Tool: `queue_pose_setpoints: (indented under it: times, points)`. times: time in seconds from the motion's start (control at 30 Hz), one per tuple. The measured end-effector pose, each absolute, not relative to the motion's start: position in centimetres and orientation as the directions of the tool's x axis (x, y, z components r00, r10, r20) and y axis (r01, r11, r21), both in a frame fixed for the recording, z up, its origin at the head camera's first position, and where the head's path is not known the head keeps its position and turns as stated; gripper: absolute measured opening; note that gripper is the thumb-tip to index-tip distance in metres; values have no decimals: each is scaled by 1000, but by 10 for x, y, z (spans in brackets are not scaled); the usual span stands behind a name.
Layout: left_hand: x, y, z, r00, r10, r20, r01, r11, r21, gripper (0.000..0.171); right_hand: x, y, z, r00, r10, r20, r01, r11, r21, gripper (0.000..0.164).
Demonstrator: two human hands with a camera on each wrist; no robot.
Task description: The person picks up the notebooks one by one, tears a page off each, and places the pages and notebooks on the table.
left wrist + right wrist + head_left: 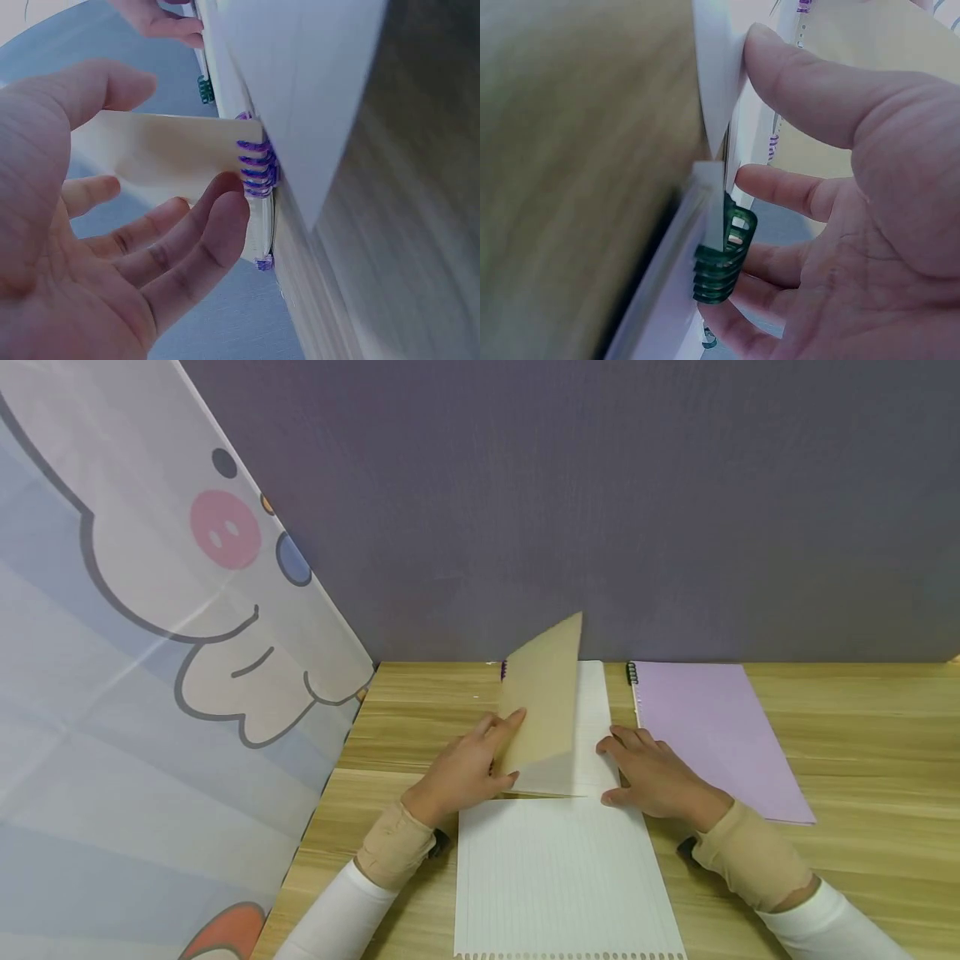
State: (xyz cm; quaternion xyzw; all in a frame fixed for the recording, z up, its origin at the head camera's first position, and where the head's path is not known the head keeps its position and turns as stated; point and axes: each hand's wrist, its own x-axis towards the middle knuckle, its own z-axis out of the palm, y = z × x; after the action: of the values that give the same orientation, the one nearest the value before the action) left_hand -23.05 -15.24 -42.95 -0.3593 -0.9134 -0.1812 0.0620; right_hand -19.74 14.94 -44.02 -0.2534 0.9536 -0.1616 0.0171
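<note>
A spiral notebook lies on the table with its cream cover (542, 693) raised partway over the lined white pages (594, 718). Purple binding coils (256, 161) run along its left edge. At those coils is my left hand (467, 768), its fingers spread loosely against the cover in the left wrist view. My right hand (663, 777) rests at the notebook's right edge, thumb near the bottom corner and fingers loosely bent over the side. Below the notebook lies a loose lined sheet (562, 872) with a torn, holed edge toward me.
A lilac notebook (712, 735) with dark green coils (724, 259) lies to the right, close by my right hand. Behind the wooden table (862, 735) stands a dark grey panel (600, 510). On the left hangs a cartoon-printed cloth (150, 693).
</note>
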Motion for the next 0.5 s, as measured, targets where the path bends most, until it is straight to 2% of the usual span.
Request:
queue_pose_setpoints:
  times: [0.23, 0.5]
  points:
    - [-229, -149, -434, -704, 658, 268, 709, 677, 199, 75, -198, 150, -440, -864, -499, 61, -494, 820, -289, 59]
    - [-226, -144, -437, -715, 656, 241, 695, 703, 149, 69, -198, 152, -442, -863, -501, 65, -498, 822, -275, 88]
